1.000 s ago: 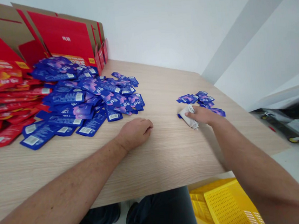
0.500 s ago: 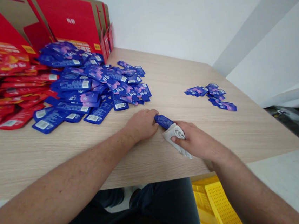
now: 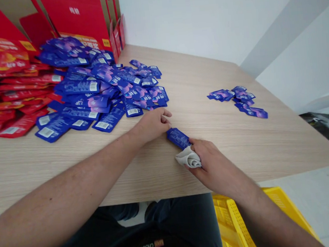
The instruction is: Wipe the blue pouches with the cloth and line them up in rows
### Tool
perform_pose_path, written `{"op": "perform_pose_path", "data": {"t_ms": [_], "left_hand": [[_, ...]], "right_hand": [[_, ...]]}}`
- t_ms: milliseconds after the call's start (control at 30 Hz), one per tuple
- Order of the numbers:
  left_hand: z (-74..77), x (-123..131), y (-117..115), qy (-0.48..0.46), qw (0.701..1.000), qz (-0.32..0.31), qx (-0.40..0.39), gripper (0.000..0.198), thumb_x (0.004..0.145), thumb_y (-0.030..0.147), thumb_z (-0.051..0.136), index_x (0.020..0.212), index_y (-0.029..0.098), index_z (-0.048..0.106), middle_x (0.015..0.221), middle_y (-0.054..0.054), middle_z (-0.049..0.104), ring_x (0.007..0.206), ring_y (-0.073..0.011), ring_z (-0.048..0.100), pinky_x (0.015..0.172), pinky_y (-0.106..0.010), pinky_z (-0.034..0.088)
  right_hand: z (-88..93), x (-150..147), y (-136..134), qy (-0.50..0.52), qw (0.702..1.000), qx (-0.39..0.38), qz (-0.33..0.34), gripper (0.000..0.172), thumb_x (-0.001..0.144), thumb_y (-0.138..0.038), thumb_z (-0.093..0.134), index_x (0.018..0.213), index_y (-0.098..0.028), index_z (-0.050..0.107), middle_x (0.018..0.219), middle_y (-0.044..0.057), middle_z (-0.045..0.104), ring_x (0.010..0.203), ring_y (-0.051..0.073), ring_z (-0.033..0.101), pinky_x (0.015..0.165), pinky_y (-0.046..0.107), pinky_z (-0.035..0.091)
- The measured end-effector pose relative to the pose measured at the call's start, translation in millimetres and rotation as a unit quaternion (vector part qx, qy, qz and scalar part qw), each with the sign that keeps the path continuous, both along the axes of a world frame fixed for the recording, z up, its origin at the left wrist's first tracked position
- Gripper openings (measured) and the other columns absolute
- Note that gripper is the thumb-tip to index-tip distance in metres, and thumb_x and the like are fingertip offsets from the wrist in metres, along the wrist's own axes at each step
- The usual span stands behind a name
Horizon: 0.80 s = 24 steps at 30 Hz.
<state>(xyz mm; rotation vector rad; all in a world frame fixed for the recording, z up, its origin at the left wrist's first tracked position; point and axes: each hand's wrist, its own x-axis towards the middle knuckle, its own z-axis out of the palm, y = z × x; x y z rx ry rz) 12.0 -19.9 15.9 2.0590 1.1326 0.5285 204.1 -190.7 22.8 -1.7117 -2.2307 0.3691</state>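
My right hand (image 3: 211, 165) is closed around a crumpled white cloth (image 3: 188, 158) on the wooden tabletop (image 3: 236, 147). A single blue sachet (image 3: 178, 138) lies flat just in front of that hand, its lower end meeting the cloth. My left hand (image 3: 153, 124) rests on the table with its fingers loose, holding nothing, a little left of this sachet. Behind it spreads a large heap of blue sachets (image 3: 91, 91). A smaller group of blue sachets (image 3: 238, 101) lies off to the right.
A mound of red sachets (image 3: 6, 88) lies at the far left of the table. Flattened red cardboard cartons (image 3: 79, 19) stand against the wall behind it. A yellow plastic crate (image 3: 235, 225) sits on the floor beyond the table's near edge, below my right arm.
My left hand has lifted off the blue sachet and drawn slightly left. My right hand with the cloth has moved toward me, and the view has tilted down.
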Motion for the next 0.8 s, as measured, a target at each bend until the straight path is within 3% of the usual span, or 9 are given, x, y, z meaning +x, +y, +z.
{"op": "perform_pose_path", "data": {"t_ms": [100, 233, 300, 400, 467, 533, 567, 667, 800], "left_hand": [[7.4, -3, -4, 0.009, 1.0, 0.001, -0.022, 0.036, 0.086, 0.016, 0.067, 0.122, 0.012, 0.069, 0.091, -0.003, 0.079, 0.081, -0.0163, 0.073, 0.074, -0.027, 0.055], [9.9, -3, -12, 0.119, 0.992, -0.015, 0.047, 0.026, 0.084, 0.024, 0.071, 0.108, 0.015, 0.076, 0.091, -0.005, 0.078, 0.083, -0.0207, 0.072, 0.079, -0.032, 0.054], [8.3, -2, -15, 0.125, 0.989, -0.015, 0.073, 0.023, 0.086, 0.024, 0.069, 0.106, 0.017, 0.077, 0.091, -0.005, 0.078, 0.085, -0.021, 0.071, 0.082, -0.033, 0.054], [6.4, -2, -12, 0.06, 0.997, -0.007, 0.056, 0.018, 0.088, 0.021, 0.064, 0.099, 0.017, 0.078, 0.085, -0.003, 0.077, 0.079, -0.0186, 0.069, 0.077, -0.031, 0.051], [6.3, -3, -8, 0.004, 1.0, 0.009, 0.029, 0.014, 0.089, 0.022, 0.064, 0.091, 0.017, 0.077, 0.08, -0.001, 0.075, 0.074, -0.0168, 0.066, 0.072, -0.03, 0.049], [5.7, -4, -3, -0.042, 0.998, 0.042, 0.009, 0.015, 0.09, 0.026, 0.064, 0.085, 0.016, 0.074, 0.074, 0.0, 0.072, 0.068, -0.0153, 0.063, 0.068, -0.029, 0.047], [5.0, -5, -1, -0.062, 0.996, 0.057, 0.0, 0.016, 0.091, 0.028, 0.064, 0.084, 0.016, 0.073, 0.071, 0.0, 0.07, 0.065, -0.0147, 0.061, 0.066, -0.029, 0.046], [1.6, -5, 2, -0.122, 0.988, 0.083, -0.053, 0.019, 0.092, 0.031, 0.064, 0.079, 0.018, 0.069, 0.066, 0.001, 0.067, 0.057, -0.014, 0.059, 0.058, -0.028, 0.045], [-1.0, -2, 0, -0.189, 0.966, 0.084, -0.156, 0.024, 0.094, 0.029, 0.062, 0.073, 0.019, 0.065, 0.062, 0.002, 0.063, 0.048, -0.0123, 0.055, 0.047, -0.026, 0.044]], "right_hand": [[-1.3, -3, -1, 0.003, 1.0, 0.008, -0.003, 0.022, 0.089, -0.024, 0.064, 0.11, -0.026, 0.058, 0.132, 0.019, 0.068, 0.136, 0.038, 0.058, 0.111, 0.064, 0.049], [-2.9, -4, -4, 0.01, 1.0, 0.007, -0.008, 0.023, 0.088, -0.022, 0.064, 0.11, -0.026, 0.058, 0.133, 0.019, 0.067, 0.137, 0.038, 0.057, 0.112, 0.065, 0.049], [-3.1, -3, -6, 0.015, 1.0, 0.005, -0.009, 0.023, 0.087, -0.021, 0.064, 0.11, -0.026, 0.059, 0.136, 0.02, 0.067, 0.139, 0.038, 0.056, 0.114, 0.065, 0.047], [2.4, 2, -5, 0.049, 0.999, -0.018, -0.006, 0.024, 0.088, -0.026, 0.067, 0.111, -0.026, 0.062, 0.146, 0.018, 0.063, 0.143, 0.037, 0.054, 0.117, 0.063, 0.045], [12.4, 8, 2, 0.099, 0.994, -0.055, -0.004, 0.032, 0.09, -0.034, 0.068, 0.121, -0.028, 0.063, 0.144, 0.014, 0.066, 0.134, 0.035, 0.061, 0.111, 0.059, 0.05], [26.5, 14, 13, 0.144, 0.985, -0.094, 0.006, 0.037, 0.092, -0.041, 0.067, 0.126, -0.027, 0.064, 0.127, 0.011, 0.073, 0.113, 0.031, 0.07, 0.096, 0.052, 0.057], [34.1, 16, 19, 0.151, 0.983, -0.1, 0.008, 0.032, 0.093, -0.043, 0.066, 0.119, -0.025, 0.066, 0.116, 0.009, 0.075, 0.101, 0.028, 0.072, 0.088, 0.047, 0.058], [53.4, 14, 43, 0.122, 0.988, -0.09, -0.003, 0.022, 0.091, -0.044, 0.064, 0.096, -0.022, 0.065, 0.089, 0.005, 0.073, 0.079, 0.023, 0.067, 0.07, 0.036, 0.052], [60.9, -2, 81, 0.006, 0.996, -0.09, -0.011, 0.021, 0.089, -0.044, 0.067, 0.092, -0.023, 0.063, 0.084, 0.004, 0.073, 0.075, 0.022, 0.064, 0.066, 0.032, 0.044]]}}
